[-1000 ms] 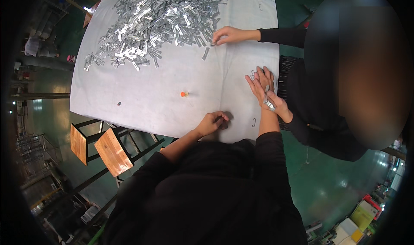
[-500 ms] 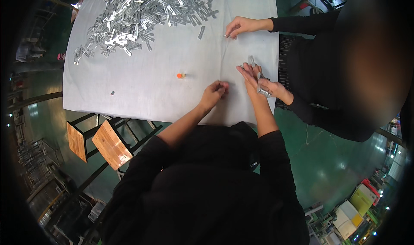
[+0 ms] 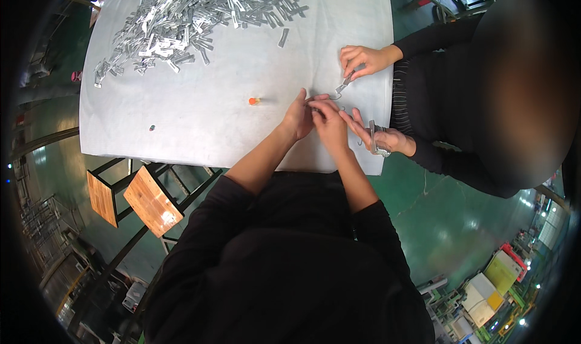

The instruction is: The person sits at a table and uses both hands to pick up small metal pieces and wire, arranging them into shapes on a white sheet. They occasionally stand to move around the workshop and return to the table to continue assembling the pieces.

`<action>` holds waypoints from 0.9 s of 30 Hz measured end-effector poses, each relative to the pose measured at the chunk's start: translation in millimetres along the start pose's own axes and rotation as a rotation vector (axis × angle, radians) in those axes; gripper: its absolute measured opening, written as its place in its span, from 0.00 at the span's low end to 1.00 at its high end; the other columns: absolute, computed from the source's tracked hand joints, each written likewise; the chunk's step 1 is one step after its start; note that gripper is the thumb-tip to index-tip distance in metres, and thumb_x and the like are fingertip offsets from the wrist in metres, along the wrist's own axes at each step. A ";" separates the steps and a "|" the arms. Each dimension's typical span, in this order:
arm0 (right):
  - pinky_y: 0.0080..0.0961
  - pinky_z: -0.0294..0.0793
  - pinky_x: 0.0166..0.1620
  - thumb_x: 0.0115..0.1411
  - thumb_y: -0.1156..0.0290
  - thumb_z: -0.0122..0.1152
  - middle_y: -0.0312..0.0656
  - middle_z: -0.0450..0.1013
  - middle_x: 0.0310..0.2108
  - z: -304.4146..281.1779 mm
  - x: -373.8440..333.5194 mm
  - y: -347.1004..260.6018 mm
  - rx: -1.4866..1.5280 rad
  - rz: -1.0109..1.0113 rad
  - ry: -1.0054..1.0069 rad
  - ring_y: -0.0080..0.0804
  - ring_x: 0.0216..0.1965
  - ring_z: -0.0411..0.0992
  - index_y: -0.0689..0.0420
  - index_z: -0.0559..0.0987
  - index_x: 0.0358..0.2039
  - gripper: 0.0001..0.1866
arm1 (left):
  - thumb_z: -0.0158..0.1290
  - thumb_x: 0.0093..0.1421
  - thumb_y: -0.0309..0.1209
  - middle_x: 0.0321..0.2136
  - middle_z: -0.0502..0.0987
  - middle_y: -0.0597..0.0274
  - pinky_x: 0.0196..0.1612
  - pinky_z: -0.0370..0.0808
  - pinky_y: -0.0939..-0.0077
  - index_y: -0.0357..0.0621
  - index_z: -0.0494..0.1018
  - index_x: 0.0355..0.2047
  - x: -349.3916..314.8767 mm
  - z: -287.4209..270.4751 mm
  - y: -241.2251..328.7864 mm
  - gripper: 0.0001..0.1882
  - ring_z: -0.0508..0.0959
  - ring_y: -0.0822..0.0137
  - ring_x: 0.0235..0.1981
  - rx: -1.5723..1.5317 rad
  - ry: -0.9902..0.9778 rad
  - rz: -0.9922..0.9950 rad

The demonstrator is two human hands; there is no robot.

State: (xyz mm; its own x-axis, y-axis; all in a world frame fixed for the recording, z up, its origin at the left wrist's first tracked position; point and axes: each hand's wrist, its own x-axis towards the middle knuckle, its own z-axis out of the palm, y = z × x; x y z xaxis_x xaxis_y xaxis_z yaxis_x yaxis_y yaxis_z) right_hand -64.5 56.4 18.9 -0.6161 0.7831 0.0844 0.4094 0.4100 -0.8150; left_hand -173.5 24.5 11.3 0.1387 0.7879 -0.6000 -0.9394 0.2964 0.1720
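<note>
Left hand [image 3: 298,119] and right hand [image 3: 330,121] meet at the near edge of the white surface [image 3: 206,108], fingertips pinched together on a small metal piece [image 3: 315,100], mostly hidden between them. Small orange object [image 3: 254,102] lies just left of the hands. Heap of metal strips [image 3: 187,11] covers the far side, well apart. A co-worker's hand [image 3: 360,59] pinches a metal clip [image 3: 341,88]; their other hand [image 3: 378,137] holds several strips. Wooden stools [image 3: 151,200] stand below the surface.
</note>
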 end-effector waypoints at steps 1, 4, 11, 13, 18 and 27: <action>0.31 0.67 0.44 0.49 0.77 0.54 0.41 0.71 0.37 -0.4 -1.6 -11.4 -0.110 -0.087 -0.016 0.38 0.42 0.68 0.57 0.75 0.36 0.11 | 0.20 0.64 0.49 0.45 0.67 0.51 0.54 0.61 0.62 0.39 0.63 0.47 1.1 -4.2 -0.7 0.30 0.66 0.58 0.49 -0.009 0.012 0.020; 0.31 0.68 0.42 0.49 0.77 0.55 0.40 0.70 0.37 -2.5 -1.9 -34.9 -0.247 -0.266 0.084 0.38 0.40 0.68 0.56 0.75 0.35 0.11 | 0.22 0.64 0.46 0.38 0.71 0.54 0.49 0.66 0.63 0.41 0.66 0.43 -3.6 -6.2 0.5 0.27 0.70 0.59 0.42 -0.003 0.090 0.072; 0.34 0.67 0.42 0.49 0.70 0.59 0.40 0.66 0.38 -31.3 -11.9 9.2 -0.409 0.030 0.117 0.37 0.44 0.64 0.55 0.73 0.40 0.16 | 0.30 0.64 0.40 0.29 0.71 0.58 0.38 0.72 0.70 0.37 0.67 0.37 -12.4 -19.1 11.8 0.20 0.73 0.63 0.33 0.057 0.244 0.198; 0.35 0.66 0.42 0.48 0.67 0.60 0.40 0.65 0.37 -36.9 -3.7 9.3 -0.494 0.021 0.069 0.37 0.43 0.65 0.55 0.73 0.41 0.17 | 0.31 0.64 0.40 0.30 0.72 0.56 0.39 0.73 0.70 0.36 0.67 0.36 -14.2 -23.1 15.0 0.20 0.73 0.61 0.33 0.001 0.252 0.202; 0.37 0.65 0.43 0.47 0.65 0.63 0.39 0.65 0.38 -41.3 8.0 29.1 -0.465 0.114 -0.109 0.36 0.43 0.65 0.53 0.74 0.40 0.18 | 0.30 0.64 0.38 0.32 0.72 0.52 0.44 0.73 0.67 0.34 0.66 0.35 -19.1 -31.1 17.0 0.19 0.74 0.57 0.37 -0.121 0.236 0.190; 0.39 0.62 0.47 0.45 0.70 0.64 0.41 0.68 0.39 -33.0 14.4 34.7 -0.514 0.282 -0.096 0.39 0.49 0.63 0.58 0.74 0.31 0.12 | 0.32 0.64 0.36 0.36 0.72 0.50 0.49 0.70 0.61 0.35 0.66 0.35 -26.8 -35.4 17.2 0.17 0.72 0.54 0.42 -0.135 0.223 0.161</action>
State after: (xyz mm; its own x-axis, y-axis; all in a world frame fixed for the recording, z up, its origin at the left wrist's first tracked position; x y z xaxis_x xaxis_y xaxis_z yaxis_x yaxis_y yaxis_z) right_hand -37.0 97.4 10.7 -0.4844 0.8588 -0.1670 0.8249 0.3847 -0.4143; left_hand -204.5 -10.6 2.6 -0.0737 0.6763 -0.7329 -0.9790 0.0909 0.1822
